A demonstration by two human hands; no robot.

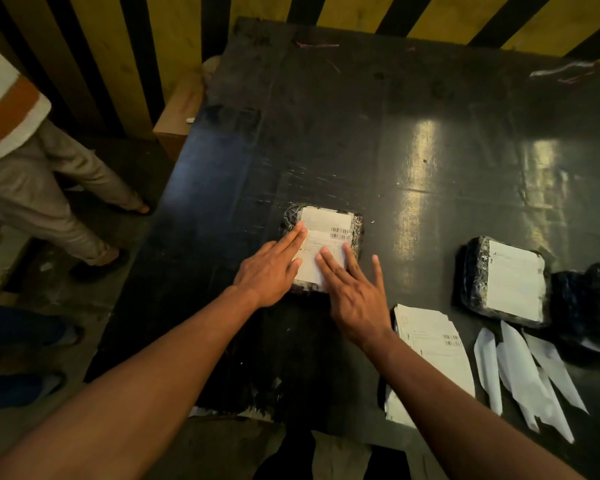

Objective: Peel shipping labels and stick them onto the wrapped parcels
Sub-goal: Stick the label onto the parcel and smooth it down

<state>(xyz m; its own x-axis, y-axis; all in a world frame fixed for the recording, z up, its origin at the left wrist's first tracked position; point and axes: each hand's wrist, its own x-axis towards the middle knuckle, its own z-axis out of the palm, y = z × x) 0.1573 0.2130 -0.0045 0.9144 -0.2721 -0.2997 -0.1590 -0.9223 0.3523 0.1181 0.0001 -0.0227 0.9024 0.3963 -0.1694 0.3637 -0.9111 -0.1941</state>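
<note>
A parcel wrapped in dark plastic (356, 227) lies in the middle of the black table (326, 133). A white shipping label (326, 225) with barcodes covers its top. My left hand (272, 268) lies flat on the label's left side, fingers stretched out. My right hand (355, 292) lies flat on the label's near right part, fingers spread. Neither hand grips anything. A stack of white labels (433, 348) sits by my right forearm. To the right rests a second wrapped parcel (471, 271) with a white label (515, 282) on it.
Peeled white backing strips (527, 368) lie at the table's near right. A dark wrapped bundle (589, 306) sits at the right edge. Another person (32, 161) stands left of the table, by a cardboard box (177, 109). Yellow and black striped wall behind.
</note>
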